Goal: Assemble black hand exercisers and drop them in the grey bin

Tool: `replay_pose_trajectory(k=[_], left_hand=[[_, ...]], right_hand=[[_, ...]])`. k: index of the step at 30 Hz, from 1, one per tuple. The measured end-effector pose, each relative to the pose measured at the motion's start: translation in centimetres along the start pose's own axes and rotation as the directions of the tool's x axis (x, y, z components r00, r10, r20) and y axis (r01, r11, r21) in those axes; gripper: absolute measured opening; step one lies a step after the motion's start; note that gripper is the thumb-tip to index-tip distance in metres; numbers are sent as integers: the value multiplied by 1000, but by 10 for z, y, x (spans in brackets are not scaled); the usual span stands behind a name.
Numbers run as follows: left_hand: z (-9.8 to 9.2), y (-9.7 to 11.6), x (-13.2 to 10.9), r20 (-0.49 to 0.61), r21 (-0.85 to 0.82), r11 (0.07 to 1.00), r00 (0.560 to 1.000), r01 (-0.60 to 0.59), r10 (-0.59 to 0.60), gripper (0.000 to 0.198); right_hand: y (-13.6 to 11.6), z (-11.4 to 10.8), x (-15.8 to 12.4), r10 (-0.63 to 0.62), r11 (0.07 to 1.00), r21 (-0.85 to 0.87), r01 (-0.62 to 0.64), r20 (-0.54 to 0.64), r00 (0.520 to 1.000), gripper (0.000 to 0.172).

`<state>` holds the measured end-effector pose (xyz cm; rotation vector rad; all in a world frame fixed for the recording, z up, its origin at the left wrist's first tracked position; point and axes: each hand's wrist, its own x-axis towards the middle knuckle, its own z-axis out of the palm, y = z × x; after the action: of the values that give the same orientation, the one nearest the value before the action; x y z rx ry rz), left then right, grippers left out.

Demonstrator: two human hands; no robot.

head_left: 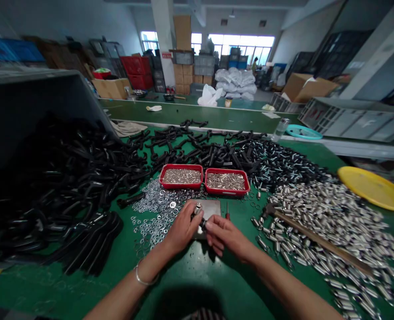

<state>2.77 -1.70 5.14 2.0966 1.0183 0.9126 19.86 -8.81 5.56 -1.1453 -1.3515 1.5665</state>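
My left hand point(182, 224) is closed around a small part with a shiny metal end point(198, 208) and a darker body, mostly hidden by the fingers. Close beside it, my right hand point(224, 232) has thumb and forefinger pinched at the part's dark lower end; whether they grip it or a smaller piece is too small to tell. Both hands are over a flat metal plate point(213, 207) on the green table. A screwdriver point(227, 212) with a red handle lies just right of the plate. Beyond the plate stand two red trays, the left point(182, 186) and the right point(228, 192), filled with tiny metal pieces.
Loose washers point(153, 222) spread left of the plate. Black handle-like parts point(117, 169) spill from a large grey bin point(93, 100). At right, a hammer point(320, 240) rests on piled metal cylinders point(357, 222), near black-headed bolts point(280, 162) and a yellow lid point(373, 186).
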Motion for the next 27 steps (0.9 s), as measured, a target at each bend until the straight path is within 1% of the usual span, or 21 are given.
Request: replay_pose_trajectory(k=[1,2,3,4,5,6,7,8,10,12,13,14,16,17,19,21,23,25,27], left_hand=[[-1,-3,3,72,34,999,997,-15,12,20],[-2,-8,8,145,73,997,989,-18,7,20],[0,-13,13,218,119,993,976,-22,-5,20],[3,-18,18,289,165,986,957,-34,-15,20],[8,-22,22,354,213,975,935,-57,-23,20],[13,-26,26,407,263,961,913,-89,-27,20],[20,-29,29,447,311,942,894,-127,-27,20],[25,-30,31,474,353,921,880,-165,-24,20],[33,-29,38,488,414,887,872,-206,-26,20],[36,-23,50,468,417,883,884,-216,-5,23],[36,-19,61,442,404,888,897,-219,20,24],[36,-14,74,405,395,892,913,-221,47,22],[39,-6,107,330,439,872,942,-215,66,18],[43,-3,125,308,489,848,950,-203,50,17],[52,-1,157,309,584,792,951,-177,-15,13],[64,-3,180,335,630,759,939,-162,-77,10],[72,-7,190,358,638,754,927,-158,-109,12],[77,-11,190,363,634,757,925,-159,-110,12],[78,-14,185,339,617,772,937,-150,-89,12]], right_hand=[[4,0,-5,-69,974,-220,58,-41,997,30],[10,1,-10,-160,881,-458,114,-62,985,28],[17,1,-14,-252,731,-665,156,-49,966,26],[25,1,-18,-320,560,-808,181,-10,947,29],[34,1,-22,-359,412,-891,191,34,933,35],[43,0,-25,-377,307,-933,190,64,924,40],[52,-2,-29,-387,243,-954,177,72,919,44],[60,-6,-33,-396,209,-965,156,62,916,46],[74,-15,-42,-416,188,-977,100,13,909,47],[81,-27,-53,-432,188,-980,59,-28,902,48],[82,-33,-59,-439,192,-980,52,-38,898,50],[81,-38,-64,-441,200,-978,56,-39,896,52],[76,-47,-73,-431,233,-968,89,-21,902,55],[73,-53,-76,-427,254,-962,105,-14,904,55],[65,-68,-79,-434,288,-953,92,-44,900,55],[61,-93,-82,-475,285,-958,22,-121,872,52],[61,-128,-92,-510,241,-967,-89,-204,835,47],[65,-166,-108,-510,154,-959,-238,-283,812,42],[70,-198,-128,-478,41,-915,-401,-370,796,40]])
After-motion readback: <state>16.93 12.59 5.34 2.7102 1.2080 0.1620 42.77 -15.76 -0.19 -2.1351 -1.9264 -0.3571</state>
